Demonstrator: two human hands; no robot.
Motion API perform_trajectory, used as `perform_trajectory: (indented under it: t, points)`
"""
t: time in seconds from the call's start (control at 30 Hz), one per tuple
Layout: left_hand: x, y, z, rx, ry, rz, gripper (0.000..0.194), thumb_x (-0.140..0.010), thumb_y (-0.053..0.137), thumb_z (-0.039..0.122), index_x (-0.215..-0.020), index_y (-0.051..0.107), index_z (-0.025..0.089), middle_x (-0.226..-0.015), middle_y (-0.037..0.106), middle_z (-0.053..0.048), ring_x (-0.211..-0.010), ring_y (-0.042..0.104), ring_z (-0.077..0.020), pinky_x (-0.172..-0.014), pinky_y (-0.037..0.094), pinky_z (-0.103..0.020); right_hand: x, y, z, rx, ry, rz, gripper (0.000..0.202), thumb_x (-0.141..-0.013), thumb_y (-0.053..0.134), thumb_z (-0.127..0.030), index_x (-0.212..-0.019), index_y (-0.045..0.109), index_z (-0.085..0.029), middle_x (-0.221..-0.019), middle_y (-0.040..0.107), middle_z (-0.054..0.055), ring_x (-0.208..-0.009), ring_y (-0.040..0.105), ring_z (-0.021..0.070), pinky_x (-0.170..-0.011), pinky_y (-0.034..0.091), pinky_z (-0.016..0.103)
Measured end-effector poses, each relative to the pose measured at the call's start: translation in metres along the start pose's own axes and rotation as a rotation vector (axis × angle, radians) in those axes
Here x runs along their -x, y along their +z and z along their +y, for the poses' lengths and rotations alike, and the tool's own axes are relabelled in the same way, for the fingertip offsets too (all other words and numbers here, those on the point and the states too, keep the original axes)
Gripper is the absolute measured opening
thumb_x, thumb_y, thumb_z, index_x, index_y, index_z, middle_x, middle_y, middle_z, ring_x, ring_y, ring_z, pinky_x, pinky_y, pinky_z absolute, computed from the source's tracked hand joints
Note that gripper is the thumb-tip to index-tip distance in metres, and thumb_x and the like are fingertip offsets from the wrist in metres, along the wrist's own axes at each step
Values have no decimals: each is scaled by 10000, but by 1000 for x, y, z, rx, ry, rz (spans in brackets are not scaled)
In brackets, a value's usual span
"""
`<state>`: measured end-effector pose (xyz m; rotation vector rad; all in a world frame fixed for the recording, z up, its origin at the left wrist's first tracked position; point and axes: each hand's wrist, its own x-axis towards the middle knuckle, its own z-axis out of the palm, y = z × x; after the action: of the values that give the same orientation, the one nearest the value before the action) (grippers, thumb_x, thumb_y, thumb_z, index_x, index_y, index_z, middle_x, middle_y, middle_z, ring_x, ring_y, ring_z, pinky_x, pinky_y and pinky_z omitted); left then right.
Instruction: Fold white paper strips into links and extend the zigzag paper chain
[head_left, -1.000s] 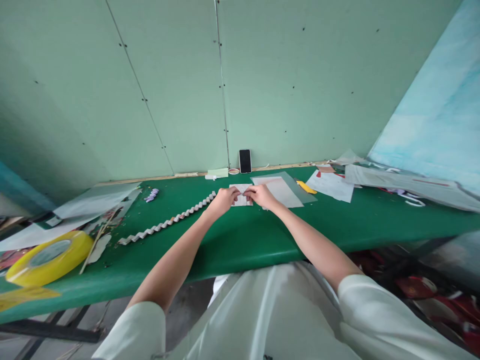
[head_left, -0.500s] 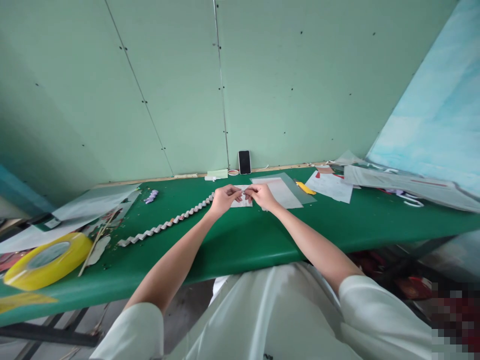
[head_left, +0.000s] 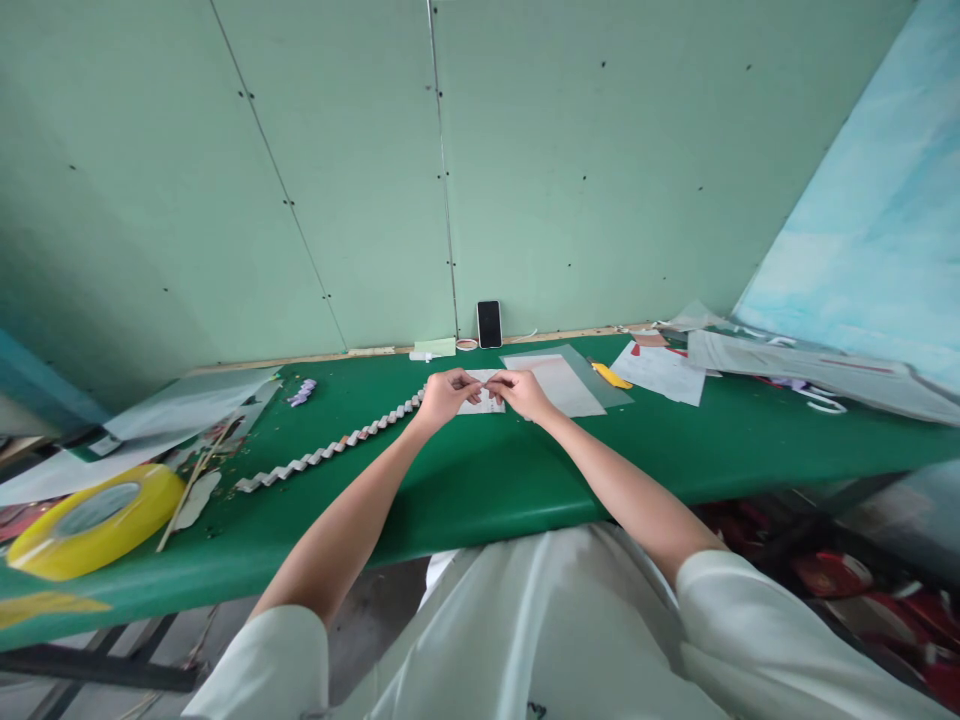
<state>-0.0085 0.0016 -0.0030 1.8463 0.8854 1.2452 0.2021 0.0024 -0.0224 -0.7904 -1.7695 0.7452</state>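
Note:
My left hand (head_left: 448, 394) and my right hand (head_left: 523, 393) face each other over a small white sheet of paper with printed marks (head_left: 491, 405) on the green table. The fingertips of both hands are pinched together, close to each other. Whatever is between them is too small to make out. A zigzag strip of folded paper (head_left: 334, 447) runs from beside my left hand toward the front left. To the right of my right hand lies a larger pale sheet (head_left: 566, 385) on a translucent sheet.
A phone (head_left: 489, 325) leans against the green wall. On the right lie a yellow cutter (head_left: 611, 376), loose papers (head_left: 664, 372) and a newspaper stack (head_left: 825, 370). At left are a big yellow tape roll (head_left: 161, 505), thin sticks (head_left: 191, 490) and a purple folded piece (head_left: 303, 392).
My left fingers have shifted slightly over the small white sheet, and the fingers of both hands have altered their pinch a little. The things on the table stay where they were.

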Motion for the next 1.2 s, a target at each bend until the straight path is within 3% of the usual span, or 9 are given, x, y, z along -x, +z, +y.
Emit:
perform_trajectory:
  t: [0.2,0.33,0.43,0.53,0.77,1.03,1.2]
  points:
    - [-3,1,-1,114,-36,6,443,-770,859,561,-830,690,156,-676,741,-72,-627,738,-222,-660,616,-362,-1,2,0,31,-14,32,353,-936,701,-531,-841,767,-198,-649,706,31,-573,666,176,-607,547,303]
    - [-4,0,9,269,-53,-35,454,-752,893,509,-931,707,136,-778,761,-78,-710,738,-203,-711,604,-349,-3,6,-2,-177,45,40,407,-892,744,-579,-1010,740,-189,-723,738,30,-522,654,159,-538,533,291]
    - [-2,-1,16,313,-26,-93,470,-761,902,456,-1050,725,130,-802,751,-59,-707,699,-169,-705,568,-320,-5,10,-6,-365,102,-31,469,-841,795,-604,-1015,678,-185,-696,732,19,-490,635,152,-499,518,281]
    - [0,0,18,320,5,-91,424,-765,899,452,-994,727,140,-758,718,-36,-653,644,-140,-659,522,-297,-4,14,-13,-453,121,-89,470,-851,790,-611,-1001,630,-196,-690,731,13,-508,646,152,-518,532,280]
    - [-4,-2,11,277,-30,1,419,-735,901,503,-817,685,154,-693,692,-33,-624,614,-136,-641,501,-296,-2,18,-21,-337,66,-10,499,-885,718,-670,-987,678,-183,-795,753,51,-593,675,162,-601,574,308]
    - [-8,-3,2,302,-92,41,449,-690,924,516,-813,692,152,-685,692,-30,-614,607,-129,-626,499,-285,1,21,-22,-213,34,95,442,-864,768,-593,-1013,757,-178,-815,755,58,-636,667,164,-622,562,302]
    - [-8,-2,2,343,-141,62,436,-686,932,507,-786,714,143,-682,677,-23,-616,588,-117,-626,482,-272,2,23,-22,-235,36,89,455,-859,766,-610,-995,694,-182,-812,734,51,-629,681,173,-631,564,316]
